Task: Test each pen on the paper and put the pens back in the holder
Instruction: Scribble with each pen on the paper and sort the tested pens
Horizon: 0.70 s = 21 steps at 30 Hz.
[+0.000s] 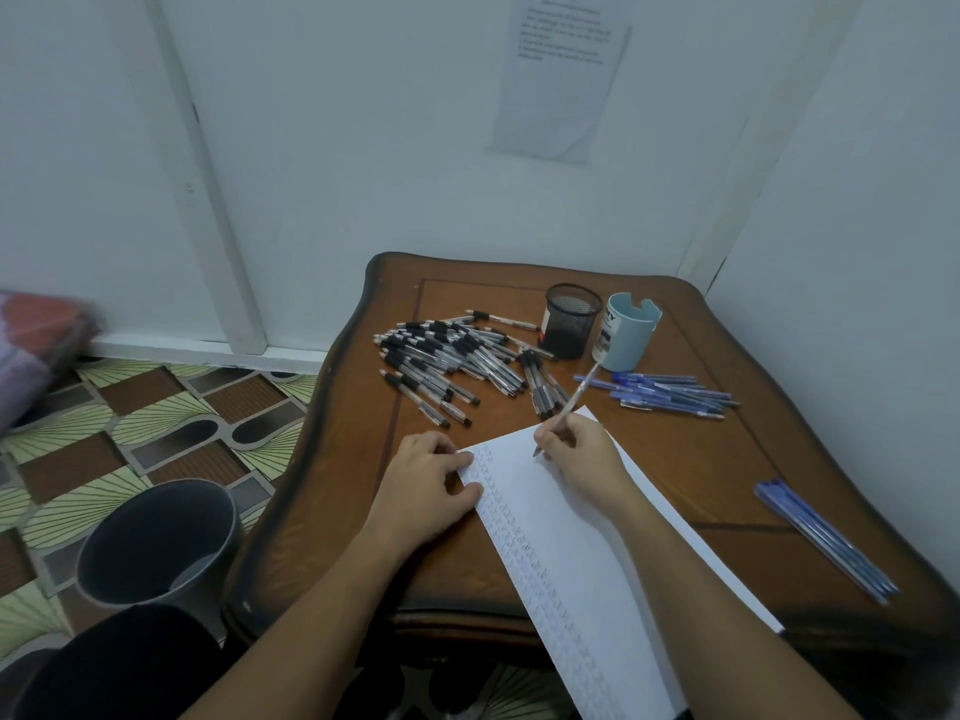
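While the left hand lies flat on the long white paper sheet at the wooden table's near edge to pin it, the right hand pinches a clear-barrelled pen, tip down to mark; both holders, black mesh cup and pale blue mug, wait by the far edge.

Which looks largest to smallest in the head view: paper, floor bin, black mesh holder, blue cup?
1. paper
2. bin, on the floor at another distance, so real size unsure
3. black mesh holder and blue cup look alike; not ranked
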Tool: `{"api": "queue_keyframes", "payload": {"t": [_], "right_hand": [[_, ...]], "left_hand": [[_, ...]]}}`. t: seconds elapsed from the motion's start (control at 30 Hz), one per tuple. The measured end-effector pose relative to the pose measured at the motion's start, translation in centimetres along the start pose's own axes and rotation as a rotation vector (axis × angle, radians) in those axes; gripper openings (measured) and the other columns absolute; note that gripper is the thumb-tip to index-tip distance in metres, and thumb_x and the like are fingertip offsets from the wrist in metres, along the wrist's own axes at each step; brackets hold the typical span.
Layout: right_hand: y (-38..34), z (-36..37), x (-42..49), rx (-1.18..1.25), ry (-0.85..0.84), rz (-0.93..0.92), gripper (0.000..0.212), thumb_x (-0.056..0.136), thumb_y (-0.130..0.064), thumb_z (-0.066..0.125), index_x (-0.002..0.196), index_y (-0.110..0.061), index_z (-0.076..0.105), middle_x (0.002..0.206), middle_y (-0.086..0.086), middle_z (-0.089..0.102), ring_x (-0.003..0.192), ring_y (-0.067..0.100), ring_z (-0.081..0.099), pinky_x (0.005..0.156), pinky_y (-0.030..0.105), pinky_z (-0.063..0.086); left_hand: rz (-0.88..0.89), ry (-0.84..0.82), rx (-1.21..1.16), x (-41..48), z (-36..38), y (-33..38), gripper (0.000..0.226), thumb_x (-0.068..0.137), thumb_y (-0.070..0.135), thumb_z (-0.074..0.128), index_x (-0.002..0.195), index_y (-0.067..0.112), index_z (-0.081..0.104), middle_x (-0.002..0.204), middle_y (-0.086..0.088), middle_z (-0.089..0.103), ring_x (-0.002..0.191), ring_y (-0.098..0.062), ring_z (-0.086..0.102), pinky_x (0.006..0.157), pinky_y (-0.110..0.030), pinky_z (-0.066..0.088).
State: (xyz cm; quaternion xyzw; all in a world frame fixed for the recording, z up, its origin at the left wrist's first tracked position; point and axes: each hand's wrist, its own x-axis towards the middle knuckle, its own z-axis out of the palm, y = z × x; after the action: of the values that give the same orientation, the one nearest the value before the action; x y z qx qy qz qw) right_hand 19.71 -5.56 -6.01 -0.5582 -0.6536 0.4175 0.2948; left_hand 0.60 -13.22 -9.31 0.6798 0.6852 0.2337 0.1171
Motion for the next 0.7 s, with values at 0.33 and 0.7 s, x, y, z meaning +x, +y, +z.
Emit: {"api": "queue_keyframes", "payload": {"t": [0.33,0.7], "right_hand": [[0.6,-0.6,-0.4,-0.146,-0.059,-0.032,0.007,0.095,-0.022,0.063,0.093,-0.017,0.067,0.072,-0.011,0.06,0.072,0.008,0.059,0.079,0.036,0.053],[0.0,0.9,0.1,-0.138,-0.086,-0.031,0.005,0.098,-0.02,0.059,0.095,-0.021,0.064,0.081,-0.003,0.061,0.069,0.007,0.055,0.07,0.025,0.054]], "left_hand": [[-0.129,0.003,0.191,2.0,-2.0,-1.6,0.038,0.095,0.046,0.045,0.13,0.036,0.057,0.127,0.007,0.049,0.118,-0.013,0.038,0.099,-0.032,0.033],[-0.064,0.099,0.087,0.7,-2.3,-2.9,0.038,0.087,0.055,0.055,0.115,0.032,0.067,0.116,0.012,0.058,0.109,-0.01,0.046,0.09,-0.03,0.039]]}}
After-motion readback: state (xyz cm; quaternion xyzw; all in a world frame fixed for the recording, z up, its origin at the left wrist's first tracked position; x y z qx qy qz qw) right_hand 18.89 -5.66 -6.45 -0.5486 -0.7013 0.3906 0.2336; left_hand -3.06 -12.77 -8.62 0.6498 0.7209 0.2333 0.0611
